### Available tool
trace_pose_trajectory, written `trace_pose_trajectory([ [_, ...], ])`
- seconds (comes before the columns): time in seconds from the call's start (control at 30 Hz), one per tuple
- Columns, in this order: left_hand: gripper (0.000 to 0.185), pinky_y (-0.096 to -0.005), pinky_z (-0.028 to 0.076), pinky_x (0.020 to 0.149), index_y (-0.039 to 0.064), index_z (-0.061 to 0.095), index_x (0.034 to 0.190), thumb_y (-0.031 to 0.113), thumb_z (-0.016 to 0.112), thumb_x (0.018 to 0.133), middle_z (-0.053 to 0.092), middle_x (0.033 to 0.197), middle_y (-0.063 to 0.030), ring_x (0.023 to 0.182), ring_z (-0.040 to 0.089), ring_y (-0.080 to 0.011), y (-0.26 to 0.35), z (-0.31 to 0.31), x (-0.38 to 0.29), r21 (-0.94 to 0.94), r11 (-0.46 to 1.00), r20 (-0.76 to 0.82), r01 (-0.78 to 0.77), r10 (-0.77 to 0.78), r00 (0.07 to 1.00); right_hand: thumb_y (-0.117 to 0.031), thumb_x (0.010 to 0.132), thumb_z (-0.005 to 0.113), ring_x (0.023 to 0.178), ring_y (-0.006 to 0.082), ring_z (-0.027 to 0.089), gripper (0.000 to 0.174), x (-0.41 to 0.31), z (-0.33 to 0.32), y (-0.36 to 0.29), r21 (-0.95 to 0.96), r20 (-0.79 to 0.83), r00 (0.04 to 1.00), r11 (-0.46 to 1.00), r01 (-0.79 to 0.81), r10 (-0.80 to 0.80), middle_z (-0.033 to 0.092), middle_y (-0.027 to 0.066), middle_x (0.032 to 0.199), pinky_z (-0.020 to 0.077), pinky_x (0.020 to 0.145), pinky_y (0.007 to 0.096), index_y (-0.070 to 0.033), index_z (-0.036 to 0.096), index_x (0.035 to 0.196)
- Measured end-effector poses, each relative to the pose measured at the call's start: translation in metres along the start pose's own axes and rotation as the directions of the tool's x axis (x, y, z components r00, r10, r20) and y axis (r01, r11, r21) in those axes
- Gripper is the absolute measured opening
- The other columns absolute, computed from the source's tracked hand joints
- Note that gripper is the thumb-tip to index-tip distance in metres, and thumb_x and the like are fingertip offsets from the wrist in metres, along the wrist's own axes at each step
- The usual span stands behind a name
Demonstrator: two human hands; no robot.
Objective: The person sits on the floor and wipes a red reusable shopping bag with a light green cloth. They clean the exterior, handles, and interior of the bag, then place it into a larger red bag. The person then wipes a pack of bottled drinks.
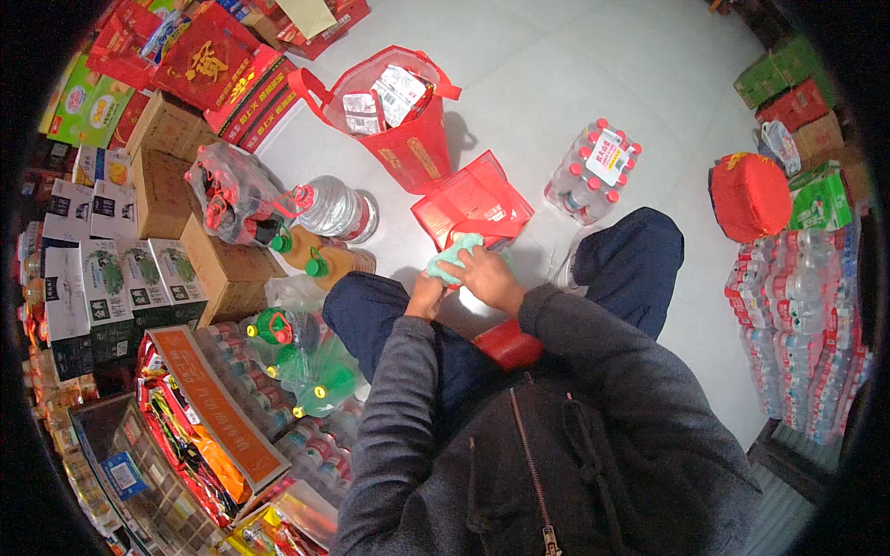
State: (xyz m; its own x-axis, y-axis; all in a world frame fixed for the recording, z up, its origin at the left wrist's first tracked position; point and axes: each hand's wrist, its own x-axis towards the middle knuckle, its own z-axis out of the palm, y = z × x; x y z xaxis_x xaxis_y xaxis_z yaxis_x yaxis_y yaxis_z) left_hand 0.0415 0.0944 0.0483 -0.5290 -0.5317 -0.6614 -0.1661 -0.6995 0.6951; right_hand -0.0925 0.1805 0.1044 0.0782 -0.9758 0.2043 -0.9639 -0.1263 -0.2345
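Between my knees, my right hand (pixel 489 279) presses a light green cloth (pixel 453 256) with its fingers bent over it. My left hand (pixel 425 295) is closed at the cloth's lower left side, its fingers partly hidden. A small red part shows between the two hands; what it belongs to is covered. Just beyond them a red gift bag (pixel 480 201) lies on the floor, its red strap reaching towards the cloth. Farther out stands a tall red bag (pixel 410 146) with loop handles, filled with packaged goods (pixel 400 94). Beneath me shows a red seat (pixel 509 344).
A shrink-wrapped bottle pack (pixel 591 170) stands right of the gift bag. To the left are a large water jug (pixel 337 208), juice bottles (pixel 327 264), bagged green bottles (pixel 327 389) and stacked cartons (pixel 229 271). Stacked water packs (pixel 796 326) and a red stool (pixel 751 198) line the right.
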Motion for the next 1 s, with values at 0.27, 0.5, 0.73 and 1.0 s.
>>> trace_pose_trajectory([
  [0.27, 0.026, -0.0238, 0.05, 0.062, 0.001, 0.057, 0.102, -0.006, 0.049, 0.078, 0.062, 0.088, -0.006, 0.07, 0.06, -0.0138, 0.003, 0.005, -0.003, -0.11, 0.994, 0.041, -0.021, 0.025, 0.999, -0.024, 0.075, 0.058, 0.077, 0.0283, 0.055, 0.03, 0.015, 0.0, 0.013, 0.199, -0.033, 0.999, 0.979, -0.036, 0.043, 0.055, 0.0092, 0.083, 0.0452, 0.064, 0.0404, -0.013, 0.063, 0.102],
  [0.5, 0.014, -0.0254, 0.047, 0.062, 0.003, 0.057, 0.093, 0.001, 0.048, 0.082, 0.06, 0.08, -0.0039, 0.066, 0.057, -0.0132, -0.009, -0.002, 0.004, -0.146, 0.989, -0.006, -0.024, 0.023, 1.0, -0.022, 0.075, 0.057, 0.076, 0.0288, 0.056, 0.025, 0.024, 0.005, 0.015, 0.182, -0.043, 0.996, 0.981, -0.072, 0.082, 0.056, 0.0104, 0.082, 0.0458, 0.061, 0.0406, -0.011, 0.065, 0.095],
  [0.73, 0.016, -0.0184, 0.044, 0.051, 0.005, 0.058, 0.095, 0.004, 0.046, 0.085, 0.058, 0.07, 0.0015, 0.056, 0.053, -0.0063, -0.005, -0.001, -0.001, -0.11, 0.993, -0.074, 0.034, -0.042, 0.996, -0.02, 0.076, 0.054, 0.08, 0.0271, 0.057, 0.02, 0.038, 0.034, 0.014, 0.039, 0.069, 0.99, 0.992, -0.122, 0.12, 0.057, 0.0083, 0.084, 0.0473, 0.062, 0.0392, -0.012, 0.065, 0.092],
  [1.0, 0.021, -0.016, 0.039, 0.046, 0.005, 0.06, 0.095, 0.015, 0.043, 0.092, 0.055, 0.066, 0.0041, 0.051, 0.048, -0.0028, -0.018, -0.008, 0.011, -0.14, 0.99, -0.07, 0.002, -0.012, 0.998, -0.021, 0.076, 0.055, 0.083, 0.0256, 0.054, 0.019, 0.035, 0.054, 0.023, -0.099, 0.06, 0.991, 0.989, -0.114, 0.12, 0.055, 0.0065, 0.086, 0.0456, 0.069, 0.0382, -0.011, 0.063, 0.09],
])
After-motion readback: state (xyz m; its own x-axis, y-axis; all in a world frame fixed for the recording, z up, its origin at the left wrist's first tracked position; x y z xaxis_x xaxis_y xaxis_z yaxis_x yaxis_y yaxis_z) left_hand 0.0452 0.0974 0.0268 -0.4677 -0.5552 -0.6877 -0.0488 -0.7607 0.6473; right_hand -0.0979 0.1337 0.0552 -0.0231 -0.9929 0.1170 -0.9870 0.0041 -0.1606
